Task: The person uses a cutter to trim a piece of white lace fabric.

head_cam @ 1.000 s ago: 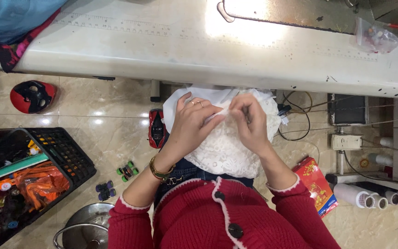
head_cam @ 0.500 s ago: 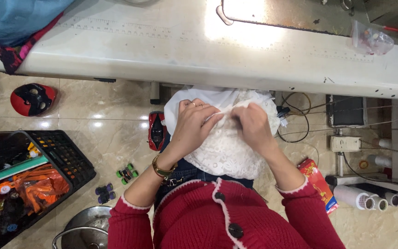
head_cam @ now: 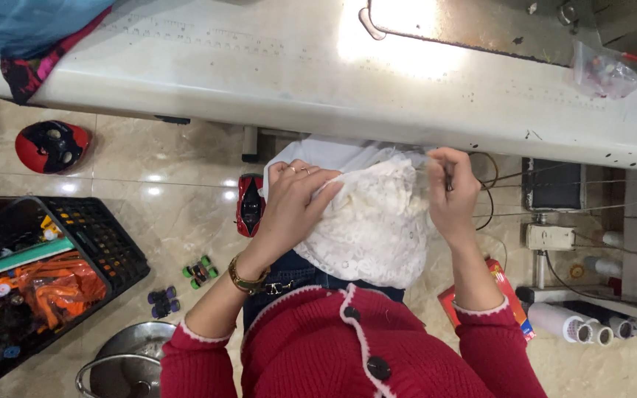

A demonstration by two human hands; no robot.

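A bundle of white lace fabric [head_cam: 370, 225] lies on my lap below the edge of the white sewing table [head_cam: 274, 81]. My left hand [head_cam: 289, 206], with rings and a gold bracelet at the wrist, grips the left side of the lace. My right hand [head_cam: 451, 195] pinches the fabric's upper right edge, near the table edge, and seems to hold a small thin metal tool, too small to tell what. I wear a red knitted cardigan [head_cam: 348, 346] with white trim.
A black crate [head_cam: 105, 243] of toys stands on the tiled floor at left, with small toy cars [head_cam: 199, 271], a red toy car [head_cam: 250, 205] and a red mask [head_cam: 51, 145] nearby. A metal pot [head_cam: 123, 361] sits bottom left. Thread cones [head_cam: 576, 324] and a motor box [head_cam: 553, 184] are at right.
My right hand has moved right and up, away from the left hand, stretching the lace's upper edge out. The left hand stays gripping the fabric.
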